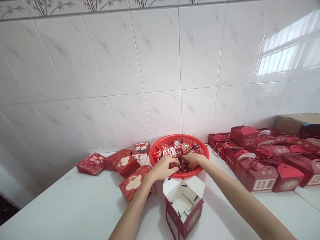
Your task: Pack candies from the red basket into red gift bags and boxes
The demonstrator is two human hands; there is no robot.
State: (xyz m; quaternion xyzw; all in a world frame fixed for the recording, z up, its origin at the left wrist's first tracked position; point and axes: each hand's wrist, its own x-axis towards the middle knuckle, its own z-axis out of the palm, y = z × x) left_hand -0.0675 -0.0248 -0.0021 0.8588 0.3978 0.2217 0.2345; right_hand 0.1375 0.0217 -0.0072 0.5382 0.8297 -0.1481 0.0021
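Observation:
A red plastic basket [204,148] near the wall holds several red-wrapped sweets [185,146]. My left hand [165,167] reaches over its front left rim, fingers curved down onto the sweets; what they hold, if anything, is too small to tell. Inside the basket's right part is my right hand [193,160], its fingertips down among the wrappers and partly hidden. Just in front of the basket stands a red box [183,213] with its white flaps up and its white inside showing; a red cord hangs at its left side.
Several red boxes [133,181] lie left of the basket, some folded flat. Many closed red gift boxes [262,175] stand in rows at the right, with a cardboard box [288,126] behind them. The white table [82,206] meets a tiled wall [160,113].

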